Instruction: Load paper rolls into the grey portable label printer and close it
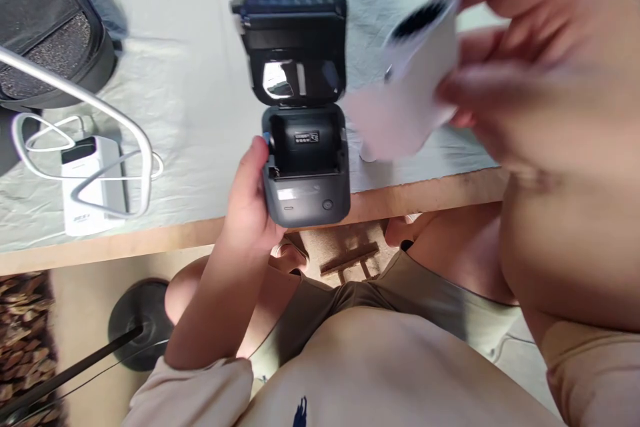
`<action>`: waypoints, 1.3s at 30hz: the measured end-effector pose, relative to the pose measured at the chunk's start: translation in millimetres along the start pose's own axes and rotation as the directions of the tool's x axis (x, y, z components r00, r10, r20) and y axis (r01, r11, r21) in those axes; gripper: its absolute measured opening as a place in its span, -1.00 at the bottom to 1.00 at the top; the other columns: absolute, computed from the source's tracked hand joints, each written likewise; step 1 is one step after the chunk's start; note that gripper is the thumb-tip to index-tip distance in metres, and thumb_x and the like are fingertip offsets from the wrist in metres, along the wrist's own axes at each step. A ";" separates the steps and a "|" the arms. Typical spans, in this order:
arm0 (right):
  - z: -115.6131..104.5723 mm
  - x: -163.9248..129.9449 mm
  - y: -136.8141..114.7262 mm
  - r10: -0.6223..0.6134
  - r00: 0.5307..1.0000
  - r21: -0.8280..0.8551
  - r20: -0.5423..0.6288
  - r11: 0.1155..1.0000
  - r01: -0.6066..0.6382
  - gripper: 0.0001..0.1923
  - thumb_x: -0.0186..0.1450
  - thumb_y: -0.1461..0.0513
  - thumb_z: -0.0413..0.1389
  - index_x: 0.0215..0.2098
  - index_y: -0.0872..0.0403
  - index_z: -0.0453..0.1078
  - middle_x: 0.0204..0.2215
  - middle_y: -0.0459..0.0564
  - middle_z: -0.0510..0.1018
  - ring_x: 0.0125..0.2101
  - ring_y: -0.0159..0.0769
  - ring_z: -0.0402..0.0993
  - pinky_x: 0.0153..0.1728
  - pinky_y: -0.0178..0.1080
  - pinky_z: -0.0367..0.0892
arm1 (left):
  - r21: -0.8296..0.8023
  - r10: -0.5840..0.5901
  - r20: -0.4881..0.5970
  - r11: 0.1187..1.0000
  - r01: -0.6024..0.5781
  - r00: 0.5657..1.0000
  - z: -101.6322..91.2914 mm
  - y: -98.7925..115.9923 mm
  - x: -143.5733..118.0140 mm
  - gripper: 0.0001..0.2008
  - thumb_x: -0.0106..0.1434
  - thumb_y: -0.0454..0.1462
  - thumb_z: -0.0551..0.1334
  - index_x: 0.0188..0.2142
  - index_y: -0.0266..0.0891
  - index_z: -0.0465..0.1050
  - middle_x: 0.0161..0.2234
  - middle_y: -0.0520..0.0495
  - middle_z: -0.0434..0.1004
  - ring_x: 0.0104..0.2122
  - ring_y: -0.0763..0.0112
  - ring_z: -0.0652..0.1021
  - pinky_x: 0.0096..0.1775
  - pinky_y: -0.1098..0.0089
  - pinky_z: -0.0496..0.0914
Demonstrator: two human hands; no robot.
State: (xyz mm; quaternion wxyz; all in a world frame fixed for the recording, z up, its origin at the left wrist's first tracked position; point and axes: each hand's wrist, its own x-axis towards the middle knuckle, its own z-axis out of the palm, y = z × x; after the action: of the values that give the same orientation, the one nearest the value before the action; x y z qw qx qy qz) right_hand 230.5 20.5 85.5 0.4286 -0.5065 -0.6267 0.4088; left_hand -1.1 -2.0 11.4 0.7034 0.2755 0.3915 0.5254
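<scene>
A small dark grey printer (305,173) sits at the table's front edge with its lid (293,47) swung open and its inner compartment bare. My left hand (250,197) grips the printer's left side. Raised close to the camera at the upper right, my right hand (520,60) holds a white paper roll (425,60) with a dark core, a loose strip of paper trailing down and left from it. The roll and hand are blurred.
A white power bank (93,183) with a coiled white cable lies at the left. A black pouch (47,33) sits at the far left corner. A white metal rod (100,107) crosses above them. Pale cloth (190,80) covers the table; a black stand base (143,323) rests on the floor.
</scene>
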 end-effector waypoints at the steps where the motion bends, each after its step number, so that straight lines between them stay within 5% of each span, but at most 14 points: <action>1: -5.2 9.6 8.3 0.036 0.992 0.258 -0.124 0.966 -0.003 -0.70 -0.01 0.37 0.07 -0.27 0.06 0.35 -0.45 -0.17 0.43 -0.61 -0.57 0.25 -0.67 -0.35 0.00 | -0.030 0.023 -0.011 0.999 -0.023 1.000 -1.2 1.1 2.2 -0.59 0.37 0.03 0.24 -0.15 -0.26 0.65 -0.23 -0.01 0.73 -0.27 0.32 0.70 -0.17 0.36 0.66; 3: -10.8 27.3 28.8 0.110 0.987 0.328 -0.114 0.942 -0.067 -0.79 -0.04 0.25 0.05 -0.37 0.02 0.27 -0.58 -0.16 0.23 -0.66 -0.50 0.16 -0.72 -0.30 -0.04 | -0.059 0.086 -0.010 0.994 -0.086 0.996 -2.7 3.6 5.4 -0.62 0.39 0.00 0.24 -0.11 -0.24 0.65 -0.22 0.04 0.73 -0.25 0.39 0.69 -0.05 0.36 0.64; 7: -5.8 41.4 64.9 0.220 0.959 0.270 -0.179 0.948 -0.167 -0.67 0.09 0.10 0.17 -0.22 0.01 0.25 -0.47 -0.14 0.38 -0.60 -0.51 0.27 -0.64 -0.33 0.19 | -0.106 0.176 0.015 0.979 -0.173 0.984 -2.7 5.2 8.5 -0.60 0.44 -0.04 0.19 -0.10 -0.31 0.65 -0.19 0.00 0.73 -0.18 0.41 0.69 0.10 0.38 0.56; 10: 1.7 36.4 75.1 0.100 0.980 0.091 -0.173 0.992 -0.086 -0.69 0.13 0.19 0.25 -0.22 0.05 0.28 -0.29 -0.10 0.47 -0.38 -0.49 0.43 -0.34 -0.31 0.39 | -0.104 0.187 0.017 0.977 -0.184 0.982 -1.6 3.0 9.7 -0.59 0.47 -0.06 0.15 -0.10 -0.32 0.65 -0.16 -0.01 0.72 -0.12 0.43 0.68 0.20 0.43 0.48; 13: 5.3 33.4 78.4 -0.013 0.992 -0.156 -0.125 0.988 -0.007 -0.67 0.11 0.26 0.31 -0.17 0.07 0.38 -0.20 -0.10 0.49 -0.25 -0.52 0.36 -0.21 -0.34 0.28 | -0.099 0.158 0.025 0.983 -0.155 0.987 -2.3 0.8 10.2 -0.59 0.45 -0.04 0.16 -0.13 -0.30 0.65 -0.17 0.00 0.72 -0.16 0.38 0.68 0.24 0.37 0.46; 17: 3.9 37.9 83.6 0.072 0.993 -0.379 -0.092 0.920 -0.102 -0.61 0.05 0.32 0.35 -0.14 0.06 0.48 -0.36 -0.12 0.52 -0.39 -0.52 0.23 -0.23 -0.29 0.19 | -0.091 0.129 0.035 0.988 -0.126 0.991 -4.9 0.1 9.8 -0.57 0.43 0.00 0.18 -0.16 -0.31 0.67 -0.21 0.00 0.73 -0.25 0.36 0.69 0.24 0.30 0.47; 19: 0.7 37.4 80.4 0.100 0.991 -0.437 -0.088 0.890 -0.129 -0.56 0.06 0.31 0.34 -0.07 0.05 0.50 -0.27 -0.06 0.58 -0.36 -0.47 0.30 -0.19 -0.24 0.22 | -0.098 0.123 0.036 0.988 -0.119 0.992 -4.9 0.3 9.1 -0.57 0.43 -0.01 0.18 -0.15 -0.32 0.67 -0.20 0.01 0.73 -0.23 0.37 0.69 0.25 0.33 0.45; 23: -4.8 21.5 55.6 -0.185 0.981 -0.565 -0.062 0.816 0.118 -0.52 0.26 0.31 0.04 0.15 0.13 0.39 0.11 0.09 0.50 0.08 -0.23 0.43 0.10 -0.15 0.31 | -0.102 0.124 0.014 0.987 -0.122 0.992 -1.9 0.9 7.3 -0.61 0.42 -0.04 0.20 -0.13 -0.30 0.66 -0.16 0.03 0.73 -0.13 0.35 0.68 0.29 0.36 0.41; 25: -2.9 10.8 43.1 -0.204 0.974 -0.628 0.095 0.747 0.218 -0.52 0.28 0.23 0.08 0.16 0.06 0.39 0.12 0.08 0.49 0.13 -0.14 0.44 0.12 -0.08 0.33 | -0.089 0.122 0.008 0.989 -0.121 0.992 -0.5 1.2 6.6 -0.61 0.42 -0.05 0.20 -0.12 -0.31 0.66 -0.15 0.02 0.73 -0.10 0.31 0.68 0.30 0.32 0.40; 28: 5.6 -0.4 36.4 0.000 0.932 -0.748 0.363 0.596 0.291 -0.60 0.32 0.10 0.11 0.13 -0.12 0.41 0.09 0.00 0.50 0.01 -0.12 0.48 -0.07 -0.07 0.34 | -0.090 0.112 0.016 0.990 -0.110 0.994 0.4 0.9 6.3 -0.61 0.42 -0.04 0.20 -0.12 -0.30 0.66 -0.17 0.02 0.73 -0.11 0.27 0.68 0.30 0.25 0.42; 30: 11.2 -3.3 38.8 0.129 0.910 -0.806 0.395 0.523 0.276 -0.62 0.38 0.09 0.04 0.15 -0.19 0.39 0.06 -0.03 0.50 -0.17 -0.24 0.47 -0.25 -0.17 0.24 | -0.102 0.108 0.027 0.989 -0.104 0.994 0.5 0.2 6.5 -0.62 0.42 -0.05 0.20 -0.13 -0.30 0.66 -0.18 0.01 0.72 -0.08 0.24 0.68 0.30 0.22 0.43; 34: 15.9 -2.2 47.7 0.181 0.921 -0.784 0.345 0.595 0.177 -0.56 0.40 0.07 0.02 0.24 -0.27 0.33 0.02 -0.05 0.48 -0.34 -0.43 0.35 -0.30 -0.28 0.13 | -0.120 0.110 0.047 0.987 -0.103 0.993 0.4 -1.8 8.2 -0.60 0.43 -0.04 0.19 -0.10 -0.32 0.65 -0.14 0.00 0.73 0.04 0.18 0.65 0.33 0.20 0.40; 37: 18.3 0.4 50.3 0.076 0.935 -0.677 0.348 0.710 0.194 -0.52 0.36 0.13 0.07 0.25 -0.20 0.34 -0.03 -0.03 0.49 -0.29 -0.43 0.40 -0.20 -0.26 0.25 | -0.119 0.107 0.060 0.988 -0.099 0.992 -0.1 -3.1 10.3 -0.60 0.44 -0.04 0.19 -0.10 -0.32 0.64 -0.14 -0.01 0.73 0.12 0.18 0.61 0.35 0.21 0.36; 39: 20.3 1.8 48.2 0.018 0.969 -0.599 0.248 0.788 0.139 -0.39 0.28 0.17 0.15 0.29 -0.13 0.24 -0.06 -0.02 0.51 -0.22 -0.39 0.45 -0.15 -0.27 0.32 | -0.105 0.110 0.060 0.989 -0.104 0.992 -0.6 -3.7 11.2 -0.60 0.45 -0.05 0.16 -0.08 -0.32 0.64 -0.12 -0.01 0.73 0.16 0.18 0.58 0.36 0.20 0.35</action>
State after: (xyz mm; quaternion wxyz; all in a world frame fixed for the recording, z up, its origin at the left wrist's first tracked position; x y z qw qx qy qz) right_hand 224.8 28.0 34.0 0.1752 -0.5440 -0.7883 0.2280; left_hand 1.9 7.6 5.2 0.6997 0.2772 0.3256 0.5723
